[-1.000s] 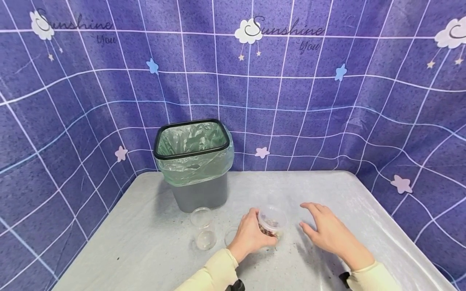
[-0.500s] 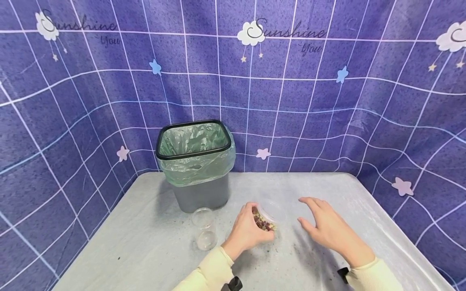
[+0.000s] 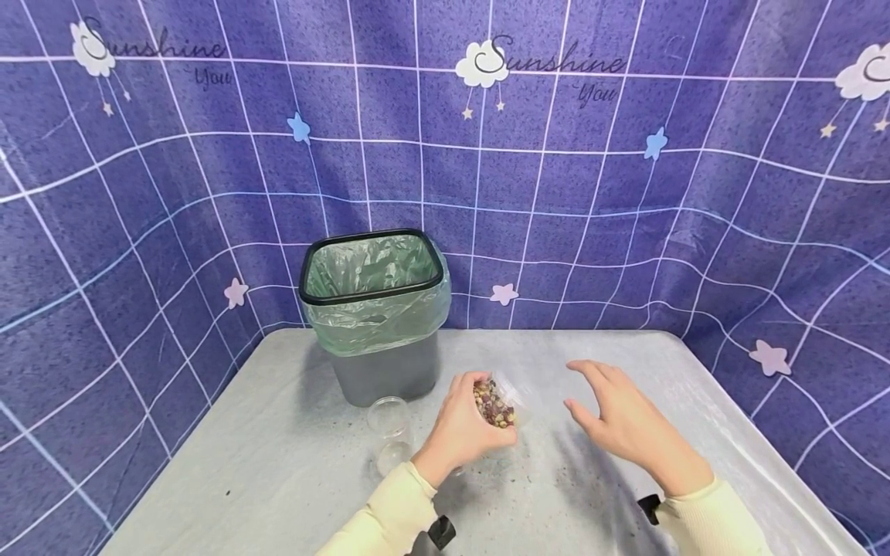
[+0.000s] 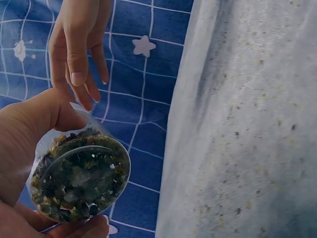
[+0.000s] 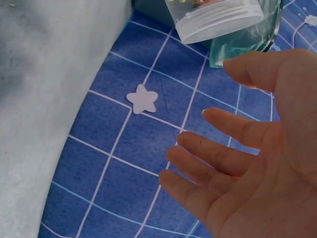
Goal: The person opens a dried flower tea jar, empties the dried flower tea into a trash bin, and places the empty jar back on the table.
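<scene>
- I see the left hand (image 3: 462, 421) with its fingers and thumb curled round a clear tub (image 5: 220, 21), holding it.
- The right hand (image 3: 622, 425) is wide, thumb and fingers spread with a soft bend. It is to the right of the tub, near it but not touching.
- The tub is tipped over on its side, between the two hands, over the middle of the table (image 3: 264, 463). I can't tell if a lid is on it.
- Inside are lots of little bits (image 3: 494, 403), yellow and dark red.
- Left of the left hand, two clear round pieces (image 3: 388, 417) sit on the table, one near and one far.
- Tiny specks (image 4: 293, 127) are dotted over the table.
- Past those pieces, on the far left, stands a gray bin (image 3: 385, 374) with a green bag (image 3: 382, 328) in it.
- Behind it all hangs a purple-blue cloth (image 3: 556, 177) with stars.
</scene>
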Demonstrator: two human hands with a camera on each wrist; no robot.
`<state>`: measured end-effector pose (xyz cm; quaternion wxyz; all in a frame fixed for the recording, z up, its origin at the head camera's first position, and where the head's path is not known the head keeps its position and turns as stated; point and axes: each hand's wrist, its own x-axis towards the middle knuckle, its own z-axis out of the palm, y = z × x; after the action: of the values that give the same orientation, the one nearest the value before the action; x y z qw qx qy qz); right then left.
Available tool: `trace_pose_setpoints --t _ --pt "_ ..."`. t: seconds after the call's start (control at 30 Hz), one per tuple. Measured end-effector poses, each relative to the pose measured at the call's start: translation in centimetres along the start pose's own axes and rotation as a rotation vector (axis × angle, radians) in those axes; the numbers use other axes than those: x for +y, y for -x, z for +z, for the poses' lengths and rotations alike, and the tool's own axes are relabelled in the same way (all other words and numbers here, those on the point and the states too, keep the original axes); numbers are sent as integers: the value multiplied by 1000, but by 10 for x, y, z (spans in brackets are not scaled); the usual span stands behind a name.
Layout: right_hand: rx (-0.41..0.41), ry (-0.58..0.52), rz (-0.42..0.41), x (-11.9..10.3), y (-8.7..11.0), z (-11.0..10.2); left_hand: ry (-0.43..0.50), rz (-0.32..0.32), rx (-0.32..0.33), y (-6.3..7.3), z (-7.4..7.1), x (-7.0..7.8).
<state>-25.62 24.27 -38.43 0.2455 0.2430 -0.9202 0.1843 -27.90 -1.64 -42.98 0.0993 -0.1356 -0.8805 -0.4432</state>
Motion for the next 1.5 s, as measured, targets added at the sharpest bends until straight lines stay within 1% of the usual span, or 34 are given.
trace_pose_setpoints --t 0.1,0.33,0.5,0.67,0.83,0.93,1.1,1.23,1.33,1.4,1.5 --pt "-4 -8 1 -2 -5 -2 -1 17 10 -2 -5 2" --pt "-7 -31 23 -7 -14 -5 29 67 13 -4 -17 10" --pt "-15 -69 34 -11 -22 -7 57 87 11 -5 -24 15" --pt "-38 -105 64 -15 -29 -9 75 115 19 -4 -30 20" --pt "-49 -131 39 -21 -36 -11 115 148 18 -4 -33 22" --pt "-62 -157 20 -26 -39 -11 121 154 8 -3 -35 23" --pt "-94 -237 1 -30 -44 -9 144 166 8 -3 -40 23" --pt "-123 -342 -10 -30 -48 -3 169 190 12 -3 -44 24" --pt "-148 -418 -9 -30 -50 2 161 208 8 -3 -46 25" --pt "-160 -443 -7 -32 -51 4 156 215 5 -3 -49 25" --pt "-172 -447 -2 -33 -53 7 157 221 -4 -2 -51 26"
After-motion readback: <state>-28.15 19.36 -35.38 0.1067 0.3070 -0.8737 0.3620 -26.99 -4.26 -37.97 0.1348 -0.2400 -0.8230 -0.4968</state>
